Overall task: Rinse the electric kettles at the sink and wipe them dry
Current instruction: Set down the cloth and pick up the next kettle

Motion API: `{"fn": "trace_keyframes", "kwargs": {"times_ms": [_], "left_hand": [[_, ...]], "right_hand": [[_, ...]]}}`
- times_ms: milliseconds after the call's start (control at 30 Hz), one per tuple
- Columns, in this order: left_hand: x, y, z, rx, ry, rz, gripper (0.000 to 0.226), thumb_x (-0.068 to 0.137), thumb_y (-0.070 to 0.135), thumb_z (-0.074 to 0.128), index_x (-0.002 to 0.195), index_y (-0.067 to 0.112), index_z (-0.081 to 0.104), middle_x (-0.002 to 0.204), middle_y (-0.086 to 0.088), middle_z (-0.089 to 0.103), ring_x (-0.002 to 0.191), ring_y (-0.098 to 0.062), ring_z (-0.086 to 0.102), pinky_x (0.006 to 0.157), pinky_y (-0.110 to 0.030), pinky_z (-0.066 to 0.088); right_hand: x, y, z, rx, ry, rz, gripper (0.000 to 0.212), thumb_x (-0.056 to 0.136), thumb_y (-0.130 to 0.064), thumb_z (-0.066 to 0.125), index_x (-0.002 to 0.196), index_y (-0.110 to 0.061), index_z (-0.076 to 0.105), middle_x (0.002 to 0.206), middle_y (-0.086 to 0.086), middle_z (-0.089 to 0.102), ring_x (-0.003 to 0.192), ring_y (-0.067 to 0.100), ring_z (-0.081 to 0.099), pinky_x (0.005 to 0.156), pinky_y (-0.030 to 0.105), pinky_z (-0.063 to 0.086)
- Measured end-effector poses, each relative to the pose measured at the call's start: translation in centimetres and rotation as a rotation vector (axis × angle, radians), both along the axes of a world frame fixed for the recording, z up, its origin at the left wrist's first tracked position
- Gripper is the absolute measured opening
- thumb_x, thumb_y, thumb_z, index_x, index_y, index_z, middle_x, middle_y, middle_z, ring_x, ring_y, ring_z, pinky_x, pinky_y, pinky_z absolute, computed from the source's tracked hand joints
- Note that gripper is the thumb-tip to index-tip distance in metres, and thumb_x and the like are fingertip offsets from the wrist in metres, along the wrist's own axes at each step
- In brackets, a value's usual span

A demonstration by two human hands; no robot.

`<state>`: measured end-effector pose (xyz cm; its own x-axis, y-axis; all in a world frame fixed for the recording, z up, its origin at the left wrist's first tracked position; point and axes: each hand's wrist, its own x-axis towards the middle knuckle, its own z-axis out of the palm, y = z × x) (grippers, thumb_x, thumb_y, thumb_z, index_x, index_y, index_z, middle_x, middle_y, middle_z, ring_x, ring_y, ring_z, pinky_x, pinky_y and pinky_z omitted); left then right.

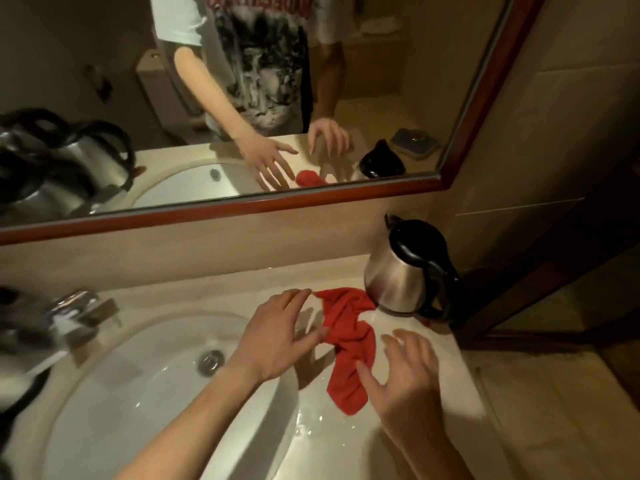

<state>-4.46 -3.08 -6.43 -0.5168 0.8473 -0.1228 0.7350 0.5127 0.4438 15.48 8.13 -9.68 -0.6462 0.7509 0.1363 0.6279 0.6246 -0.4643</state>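
On counter, left hand, right hand touch red cloth.

We see the wet marble countertop carrying a crumpled red cloth and a steel kettle touching it.

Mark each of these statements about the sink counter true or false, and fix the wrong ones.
1. The red cloth lies on the counter beside the sink. True.
2. The kettle stands right of the cloth. True.
3. The right hand holds the kettle's handle. False: it is at the cloth, fingers spread.
4. The kettle's lid is open. False: it is shut.
5. The left hand is at the cloth's left edge. True.
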Motion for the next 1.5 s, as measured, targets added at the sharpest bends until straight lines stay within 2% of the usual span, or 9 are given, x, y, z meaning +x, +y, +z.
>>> {"fn": "trace_keyframes", "kwargs": {"times_ms": [133,367,533,800,1133,1267,1367,1433,1500], "left_hand": [[-0.4,-8.7,2.1,-0.134,0.151,0.131,0.095,0.082,0.078,0.022,0.152,0.018,0.04,0.149,-0.005,0.048,0.135,-0.028,0.045,0.11,-0.042,0.034],[-0.5,-23.0,5.4,-0.214,0.299,0.346,0.079,0.083,0.071,0.038,0.132,0.014,0.062,0.122,-0.008,0.068,0.109,-0.032,0.064,0.09,-0.043,0.05],[-1.1,-32.6,7.7,-0.232,0.302,0.527,0.085,0.082,0.073,0.032,0.141,0.015,0.053,0.134,-0.006,0.06,0.121,-0.03,0.056,0.1,-0.043,0.042],[-3.3,-41.9,9.5,-0.177,0.427,0.569,0.074,0.09,0.066,0.051,0.148,0.021,0.044,0.144,-0.001,0.051,0.136,-0.023,0.043,0.116,-0.04,0.028],[-6.8,-49.5,6.9,-0.149,0.305,0.64,0.074,0.092,0.061,0.055,0.152,0.022,0.038,0.156,-0.007,0.039,0.145,-0.025,0.032,0.12,-0.039,0.022],[-7.9,-50.7,5.8,-0.064,0.227,0.66,0.066,0.095,0.059,0.051,0.15,0.022,0.042,0.151,0.001,0.045,0.14,-0.018,0.038,0.113,-0.035,0.035],[-8.5,-51.3,5.4,-0.01,0.18,0.664,0.065,0.096,0.058,0.053,0.149,0.022,0.043,0.15,0.003,0.046,0.139,-0.016,0.038,0.109,-0.035,0.039],[-8.8,-51.5,5.3,0.019,0.154,0.664,0.066,0.095,0.057,0.054,0.149,0.021,0.043,0.149,0.002,0.046,0.14,-0.017,0.037,0.11,-0.035,0.038],[-8.9,-51.7,5.0,0.046,0.145,0.653,0.065,0.095,0.057,0.056,0.148,0.021,0.045,0.147,0.001,0.048,0.138,-0.017,0.038,0.109,-0.035,0.039]], "right_hand": [[-3.3,-3.9,2.4,-0.12,-0.292,0.244,0.068,0.086,-0.07,0.055,0.138,-0.027,0.05,0.14,-0.004,0.05,0.135,0.02,0.039,0.114,0.038,0.035],[-9.8,-13.2,6.5,-0.032,-0.327,0.566,0.065,0.087,-0.065,0.061,0.13,-0.016,0.055,0.127,0.006,0.06,0.121,0.029,0.051,0.101,0.041,0.039],[-14.8,-21.6,9.3,0.041,-0.342,0.757,0.067,0.087,-0.067,0.058,0.131,-0.017,0.053,0.131,0.005,0.06,0.126,0.028,0.05,0.102,0.04,0.04],[-20.0,-34.9,12.4,0.094,-0.299,0.979,0.074,0.089,-0.067,0.056,0.139,-0.014,0.048,0.138,0.006,0.055,0.131,0.028,0.044,0.106,0.04,0.036],[-22.8,-44.1,11.1,-0.019,-0.296,1.044,0.063,0.084,-0.066,0.063,0.122,-0.017,0.053,0.12,0.005,0.061,0.115,0.026,0.053,0.092,0.041,0.043],[-23.1,-45.9,8.9,-0.185,-0.347,0.959,0.049,0.083,-0.061,0.068,0.098,-0.016,0.055,0.096,0.005,0.067,0.09,0.027,0.064,0.067,0.035,0.041],[-23.3,-46.1,7.2,-0.562,-0.366,0.83,0.051,0.084,-0.057,0.071,0.065,-0.013,0.052,0.061,0.0,0.057,0.06,0.017,0.055,0.056,0.03,0.038],[-22.9,-45.9,6.4,-0.892,-0.343,0.769,0.064,0.081,-0.059,0.073,0.063,0.0,0.058,0.058,0.007,0.055,0.055,0.017,0.051,0.06,0.03,0.039],[-22.2,-45.9,5.7,-1.069,-0.282,0.739,0.063,0.08,-0.063,0.071,0.068,-0.002,0.061,0.065,0.014,0.056,0.06,0.021,0.051,0.062,0.031,0.038]]}}
